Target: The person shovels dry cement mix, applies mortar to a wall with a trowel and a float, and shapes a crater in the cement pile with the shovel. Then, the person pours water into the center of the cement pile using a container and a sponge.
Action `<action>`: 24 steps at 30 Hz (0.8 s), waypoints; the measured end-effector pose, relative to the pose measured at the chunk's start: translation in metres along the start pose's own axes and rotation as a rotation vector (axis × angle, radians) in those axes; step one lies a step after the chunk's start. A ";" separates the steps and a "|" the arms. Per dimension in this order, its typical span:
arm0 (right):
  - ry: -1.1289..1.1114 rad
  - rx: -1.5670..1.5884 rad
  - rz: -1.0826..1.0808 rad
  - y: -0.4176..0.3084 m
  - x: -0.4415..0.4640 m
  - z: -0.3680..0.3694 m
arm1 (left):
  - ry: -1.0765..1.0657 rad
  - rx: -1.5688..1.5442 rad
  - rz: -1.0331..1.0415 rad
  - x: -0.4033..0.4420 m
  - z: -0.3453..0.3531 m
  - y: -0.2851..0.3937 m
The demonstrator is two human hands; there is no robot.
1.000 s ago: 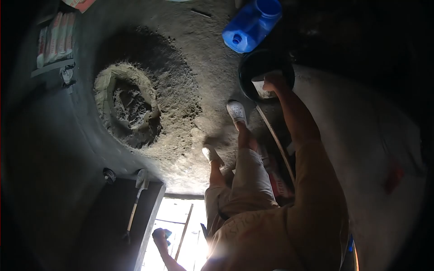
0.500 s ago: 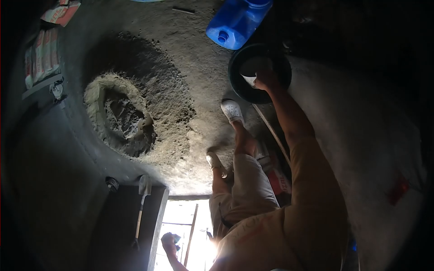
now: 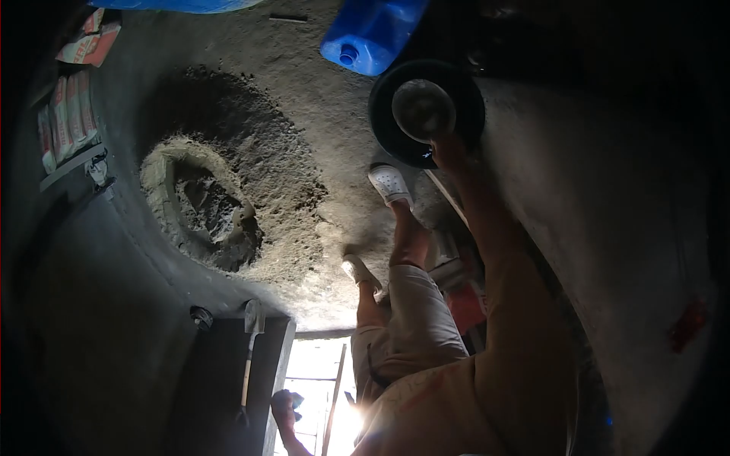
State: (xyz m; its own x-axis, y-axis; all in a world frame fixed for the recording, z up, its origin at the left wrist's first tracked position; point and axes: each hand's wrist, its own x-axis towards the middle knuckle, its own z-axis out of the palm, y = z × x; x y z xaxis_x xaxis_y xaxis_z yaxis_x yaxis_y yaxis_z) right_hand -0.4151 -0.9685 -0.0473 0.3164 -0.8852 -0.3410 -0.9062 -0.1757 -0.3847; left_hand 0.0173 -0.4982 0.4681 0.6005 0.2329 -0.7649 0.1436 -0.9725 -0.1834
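Observation:
My right hand [image 3: 450, 154] reaches down into a dark round tub [image 3: 469, 125] on the floor. Its fingers are closed at the near edge of a round, greyish bowl [image 3: 423, 110], which lies inside the tub's rim. What is in the bowl is too dim to make out. Over by the bright doorway, my left hand [image 3: 284, 414] is raised with its fingers curled round a small dark bluish thing [image 3: 297, 401] that I cannot identify.
A blue jerrycan [image 3: 372, 34] lies beside the tub. A ring-shaped mortar heap [image 3: 201, 201] spreads over the floor to the left. A shovel [image 3: 249, 349] leans near the doorway. Stacked bags [image 3: 70, 118] stand at far left. A stick [image 3: 447, 194] lies near my foot in a white clog [image 3: 390, 186].
The bowl, earlier tilted with only a pale edge showing, now shows its full round opening in the tub. My right hand has shifted slightly toward me. My left hand stays raised.

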 end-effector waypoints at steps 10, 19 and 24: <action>0.108 0.172 -0.113 -0.029 -0.048 -0.103 | 0.123 0.037 0.267 0.039 -0.012 -0.029; -0.017 -0.182 -0.258 -0.097 -0.072 -0.220 | 0.086 -0.101 0.388 0.121 -0.009 -0.118; 0.200 -0.291 -0.501 -0.163 -0.079 -0.243 | -0.105 -0.343 0.494 0.142 0.012 -0.148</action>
State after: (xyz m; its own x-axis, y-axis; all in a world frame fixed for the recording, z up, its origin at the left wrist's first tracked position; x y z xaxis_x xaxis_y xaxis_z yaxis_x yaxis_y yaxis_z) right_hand -0.3608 -0.9746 0.2513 0.6907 -0.7232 -0.0002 -0.7090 -0.6771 -0.1973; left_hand 0.0718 -0.3214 0.3788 0.5827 -0.2636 -0.7688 0.1238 -0.9061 0.4045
